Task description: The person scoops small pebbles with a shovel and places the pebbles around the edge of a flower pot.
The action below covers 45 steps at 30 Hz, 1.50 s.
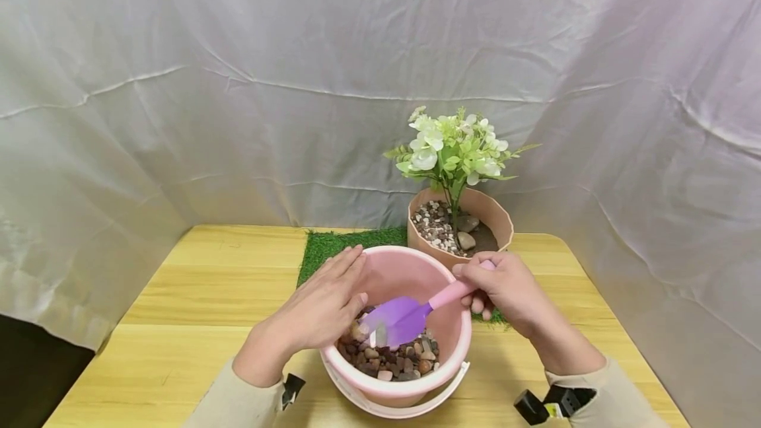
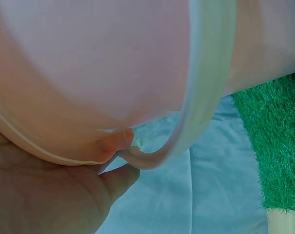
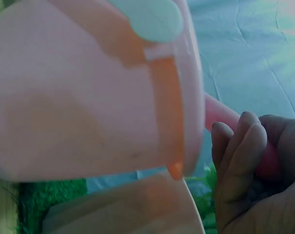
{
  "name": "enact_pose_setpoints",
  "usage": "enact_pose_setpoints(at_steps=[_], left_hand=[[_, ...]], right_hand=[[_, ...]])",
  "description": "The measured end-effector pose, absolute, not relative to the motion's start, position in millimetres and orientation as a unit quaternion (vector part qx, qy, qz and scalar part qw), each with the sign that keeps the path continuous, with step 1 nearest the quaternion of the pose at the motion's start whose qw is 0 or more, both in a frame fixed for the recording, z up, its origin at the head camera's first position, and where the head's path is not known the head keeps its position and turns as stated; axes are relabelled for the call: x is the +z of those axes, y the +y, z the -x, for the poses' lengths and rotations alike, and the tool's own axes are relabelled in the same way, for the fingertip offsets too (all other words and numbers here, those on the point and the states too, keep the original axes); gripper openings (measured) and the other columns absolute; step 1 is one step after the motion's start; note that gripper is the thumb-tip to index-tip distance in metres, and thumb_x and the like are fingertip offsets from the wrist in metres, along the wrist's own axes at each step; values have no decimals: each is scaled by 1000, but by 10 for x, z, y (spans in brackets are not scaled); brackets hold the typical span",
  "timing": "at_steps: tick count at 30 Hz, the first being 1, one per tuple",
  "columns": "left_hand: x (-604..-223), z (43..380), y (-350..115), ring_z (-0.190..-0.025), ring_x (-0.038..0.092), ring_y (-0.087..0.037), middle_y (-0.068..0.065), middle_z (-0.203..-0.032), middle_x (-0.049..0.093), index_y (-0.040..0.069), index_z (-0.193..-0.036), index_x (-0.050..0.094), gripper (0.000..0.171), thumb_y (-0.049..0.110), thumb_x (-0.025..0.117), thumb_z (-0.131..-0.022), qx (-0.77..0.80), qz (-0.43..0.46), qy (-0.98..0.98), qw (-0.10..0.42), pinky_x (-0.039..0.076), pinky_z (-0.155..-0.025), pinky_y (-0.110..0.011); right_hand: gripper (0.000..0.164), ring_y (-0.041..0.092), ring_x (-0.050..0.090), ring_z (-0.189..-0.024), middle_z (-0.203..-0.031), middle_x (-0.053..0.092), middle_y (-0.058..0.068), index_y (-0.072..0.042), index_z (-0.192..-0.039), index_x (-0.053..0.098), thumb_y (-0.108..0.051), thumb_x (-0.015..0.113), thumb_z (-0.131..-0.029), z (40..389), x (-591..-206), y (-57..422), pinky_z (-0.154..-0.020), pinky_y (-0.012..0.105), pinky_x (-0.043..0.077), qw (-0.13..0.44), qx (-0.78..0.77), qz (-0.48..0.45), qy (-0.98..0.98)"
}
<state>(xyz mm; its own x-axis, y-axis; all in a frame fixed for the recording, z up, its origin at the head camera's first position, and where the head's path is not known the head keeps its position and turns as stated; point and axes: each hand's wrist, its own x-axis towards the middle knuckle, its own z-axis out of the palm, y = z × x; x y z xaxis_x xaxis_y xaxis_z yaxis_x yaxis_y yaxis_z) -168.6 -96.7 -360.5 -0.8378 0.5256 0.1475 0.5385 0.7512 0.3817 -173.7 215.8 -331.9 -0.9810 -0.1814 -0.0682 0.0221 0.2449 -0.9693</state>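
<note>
A pink bucket with multicoloured pebbles in it stands near the table's front. My left hand rests on its left rim, fingers straight; the left wrist view shows that hand against the rim beside the handle joint. With curled fingers my right hand grips the pink handle of a small purple trowel, held tilted above the pebbles inside the bucket. The blade's tip is blurred, and a few stones show at it. In the right wrist view the right hand is just beyond the rim.
Behind the bucket a peach planter holds artificial white flowers, small gravel, larger stones and a brown patch. Green artificial turf lies partly beneath. The bucket's white bail hangs at the front. Grey cloth surrounds the wooden table.
</note>
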Motion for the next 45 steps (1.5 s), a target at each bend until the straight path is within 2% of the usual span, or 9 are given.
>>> enact_pose_setpoints(at_steps=[7, 12, 18, 25, 29, 35, 40, 45], left_hand=[[-3592, 1686, -975, -163, 17, -33, -18, -175, 18, -2, -164, 27, 66, 28, 49, -110, -202, 278, -939, 14, 13, -134, -52], [-3577, 1685, -960, -163, 16, -32, -16, -175, 16, -1, -165, 27, 66, 29, 49, -110, -202, 274, -940, 10, 13, -134, -51], [-3574, 1682, -950, -163, 17, -32, -16, -175, 18, -2, -164, 28, 66, 28, 49, -110, -205, 275, -939, 14, 14, -134, -52], [-3574, 1680, -950, -163, 18, -33, -18, -175, 20, -4, -163, 30, 65, 27, 50, -109, -206, 281, -937, 20, 14, -134, -52], [-3585, 1681, -954, -163, 18, -34, -18, -174, 21, -4, -163, 30, 65, 26, 49, -109, -208, 283, -936, 20, 14, -134, -53], [-3597, 1679, -963, -163, 19, -34, -18, -174, 21, -4, -163, 31, 65, 26, 50, -109, -210, 281, -936, 19, 15, -134, -53], [-3615, 1682, -958, -163, 19, -33, -17, -175, 20, -3, -163, 31, 66, 26, 51, -109, -206, 279, -938, 22, 15, -134, -52], [-3624, 1687, -960, -163, 19, -32, -16, -175, 20, -2, -163, 31, 66, 28, 52, -108, -205, 275, -939, 23, 16, -134, -52]], right_hand=[[27, 8, 56, -45, -60, 70, 5, -9, -78, 63, -20, 68, -101, 1753, -3190, 2326, -39, 22, 49, 66, -615, 43, 785], [21, 6, 55, -44, -61, 72, 4, -10, -83, 72, -16, 68, -102, 1786, -3062, 2528, -37, 21, 48, 46, -640, 20, 766], [21, 6, 57, -46, -69, 77, 6, -10, -83, 76, -15, 69, -103, 1878, -2877, 2884, -39, 19, 48, 21, -684, 3, 730], [21, 8, 58, -45, -61, 72, 7, -9, -81, 79, -18, 74, -100, 2045, -2727, 3346, -38, 20, 48, -37, -711, -50, 700], [26, 8, 59, -46, -59, 71, 6, -9, -76, 75, -18, 73, -100, 2139, -2704, 3513, -39, 19, 48, -78, -682, -74, 723], [24, 9, 63, -47, -60, 72, 5, -8, -77, 70, -17, 72, -99, 2242, -2733, 3608, -40, 20, 51, -103, -658, -104, 739], [25, 8, 65, -48, -58, 72, -2, -10, -75, 70, -19, 68, -99, 2302, -2740, 3590, -45, 22, 56, -143, -571, -131, 798], [25, 7, 67, -49, -56, 70, -9, -6, -86, 72, -27, 63, -97, 2318, -2720, 3534, -49, 23, 60, -168, -465, -150, 856]])
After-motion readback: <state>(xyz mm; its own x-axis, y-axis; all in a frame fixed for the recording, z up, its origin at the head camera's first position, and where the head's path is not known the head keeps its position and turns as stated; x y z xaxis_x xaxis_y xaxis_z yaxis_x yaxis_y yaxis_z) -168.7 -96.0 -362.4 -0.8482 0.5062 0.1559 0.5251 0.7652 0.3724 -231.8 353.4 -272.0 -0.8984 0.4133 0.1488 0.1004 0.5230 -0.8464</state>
